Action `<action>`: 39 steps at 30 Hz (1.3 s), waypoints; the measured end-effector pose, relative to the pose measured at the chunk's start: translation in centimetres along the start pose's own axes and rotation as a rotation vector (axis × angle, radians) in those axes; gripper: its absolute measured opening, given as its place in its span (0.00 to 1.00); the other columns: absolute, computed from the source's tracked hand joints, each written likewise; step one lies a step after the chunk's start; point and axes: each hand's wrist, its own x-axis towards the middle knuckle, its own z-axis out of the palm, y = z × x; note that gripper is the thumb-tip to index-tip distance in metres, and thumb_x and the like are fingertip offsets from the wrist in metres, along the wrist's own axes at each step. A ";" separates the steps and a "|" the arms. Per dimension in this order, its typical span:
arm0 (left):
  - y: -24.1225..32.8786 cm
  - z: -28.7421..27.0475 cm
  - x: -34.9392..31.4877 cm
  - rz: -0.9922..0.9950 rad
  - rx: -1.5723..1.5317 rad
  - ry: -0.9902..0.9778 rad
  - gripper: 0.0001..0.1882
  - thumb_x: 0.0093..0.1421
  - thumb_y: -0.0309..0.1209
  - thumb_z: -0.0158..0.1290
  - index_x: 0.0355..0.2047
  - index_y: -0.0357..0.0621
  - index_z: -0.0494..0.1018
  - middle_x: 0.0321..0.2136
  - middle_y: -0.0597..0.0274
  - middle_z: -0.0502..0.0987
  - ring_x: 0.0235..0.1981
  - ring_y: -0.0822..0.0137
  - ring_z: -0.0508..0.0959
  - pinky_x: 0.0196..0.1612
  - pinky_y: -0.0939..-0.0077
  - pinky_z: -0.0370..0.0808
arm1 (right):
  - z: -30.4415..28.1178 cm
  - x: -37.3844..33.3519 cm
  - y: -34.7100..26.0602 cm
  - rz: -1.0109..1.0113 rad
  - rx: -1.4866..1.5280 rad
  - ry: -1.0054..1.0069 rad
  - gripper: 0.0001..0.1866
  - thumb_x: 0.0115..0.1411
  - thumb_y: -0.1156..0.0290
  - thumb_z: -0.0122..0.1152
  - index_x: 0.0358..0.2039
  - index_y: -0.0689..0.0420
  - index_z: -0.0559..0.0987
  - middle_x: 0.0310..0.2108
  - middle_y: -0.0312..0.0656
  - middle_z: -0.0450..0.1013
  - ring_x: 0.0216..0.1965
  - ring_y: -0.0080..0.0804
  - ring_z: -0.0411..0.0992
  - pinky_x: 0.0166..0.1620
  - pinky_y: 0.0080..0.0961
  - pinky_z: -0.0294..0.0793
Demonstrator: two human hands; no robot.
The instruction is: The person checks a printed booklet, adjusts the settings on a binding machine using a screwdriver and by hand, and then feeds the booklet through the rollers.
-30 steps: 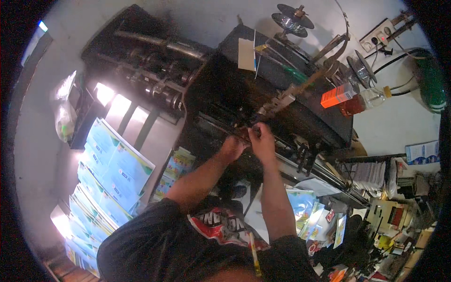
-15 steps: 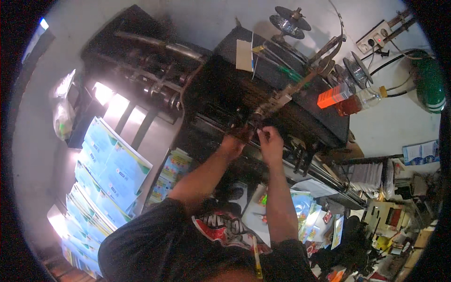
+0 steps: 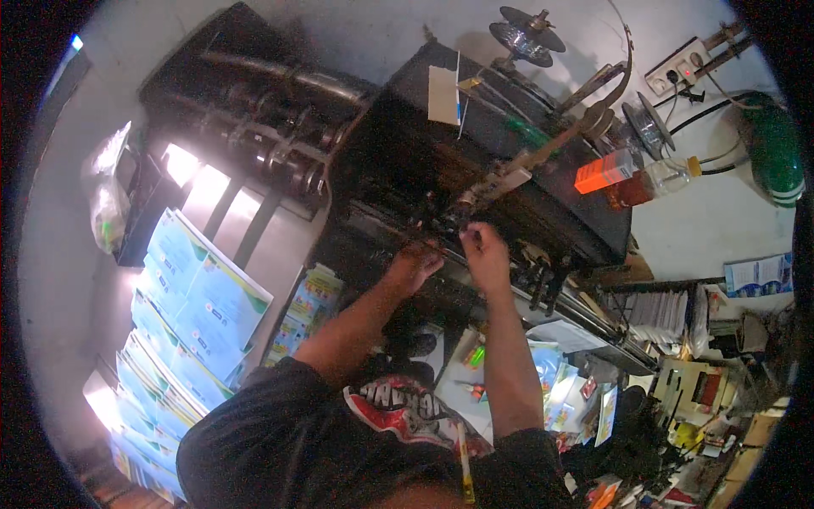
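Note:
A dark machine point(image 3: 365, 170) with a metal stitching head point(image 3: 487, 188) spans the middle of the view. Just below that head, my right hand point(image 3: 487, 259) is raised with thumb and fingertips pinched together at the machine's front. Anything between those fingertips is too small to make out. My left hand point(image 3: 414, 267) is a little lower and to the left, apart from the right one. Its fingers are curled in shadow by the machine's front rail, and what they hold, if anything, is hidden.
Stacked light-blue printed booklets point(image 3: 199, 297) stand at the left. Wire spools point(image 3: 527, 38) rise behind the machine. An orange box point(image 3: 604, 171) and a bottle of reddish liquid point(image 3: 649, 182) sit on its top, right. More printed sheets point(image 3: 555, 382) lie at the lower right.
My left hand has drawn down and slightly left, away from the stitching head and my right hand. The right hand stays near the head, almost in place.

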 end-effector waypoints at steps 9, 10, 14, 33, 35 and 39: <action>2.2 -5.0 -3.0 0.018 0.256 -0.050 0.12 0.58 0.32 0.53 0.41 0.40 0.71 0.39 0.59 0.75 0.44 0.63 0.74 0.50 0.66 0.69 | 1.3 -2.2 0.1 0.027 0.192 0.058 0.15 0.56 0.74 0.57 0.45 0.59 0.72 0.36 0.44 0.71 0.38 0.34 0.71 0.42 0.28 0.70; 3.3 -5.1 -4.3 0.150 0.897 -0.057 0.14 0.57 0.32 0.54 0.42 0.39 0.71 0.38 0.60 0.75 0.42 0.64 0.74 0.47 0.69 0.70 | 1.3 -2.7 -0.9 -0.024 0.142 0.076 0.15 0.56 0.74 0.57 0.45 0.59 0.72 0.36 0.44 0.71 0.39 0.34 0.71 0.43 0.28 0.70; 5.0 -1.6 -11.6 0.106 1.043 -0.046 0.18 0.52 0.37 0.58 0.40 0.38 0.71 0.32 0.57 0.75 0.32 0.68 0.74 0.38 0.73 0.71 | 0.5 -7.9 -5.3 -0.031 0.110 -0.214 0.17 0.55 0.69 0.59 0.45 0.58 0.72 0.42 0.49 0.70 0.45 0.43 0.70 0.48 0.36 0.69; 34.6 1.9 -31.0 0.656 1.643 0.843 0.18 0.57 0.36 0.55 0.44 0.39 0.70 0.41 0.52 0.75 0.43 0.58 0.76 0.44 0.65 0.72 | 11.9 -2.7 -21.9 -0.329 0.382 -0.770 0.16 0.57 0.65 0.50 0.43 0.62 0.70 0.31 0.50 0.72 0.33 0.41 0.73 0.37 0.35 0.71; 37.9 -0.6 -30.8 0.745 1.742 0.981 0.17 0.57 0.35 0.55 0.44 0.39 0.70 0.40 0.52 0.75 0.43 0.56 0.74 0.46 0.66 0.71 | 16.2 -1.4 -22.6 -0.493 0.429 -0.673 0.15 0.58 0.66 0.48 0.42 0.63 0.68 0.27 0.50 0.70 0.29 0.41 0.72 0.33 0.36 0.70; 44.7 -4.6 -30.1 0.894 1.973 1.269 0.10 0.53 0.33 0.57 0.34 0.42 0.75 0.33 0.56 0.74 0.37 0.56 0.73 0.40 0.65 0.68 | 21.8 -0.5 -23.6 -0.425 0.429 -0.755 0.15 0.58 0.66 0.47 0.42 0.63 0.67 0.24 0.50 0.69 0.24 0.43 0.69 0.30 0.37 0.69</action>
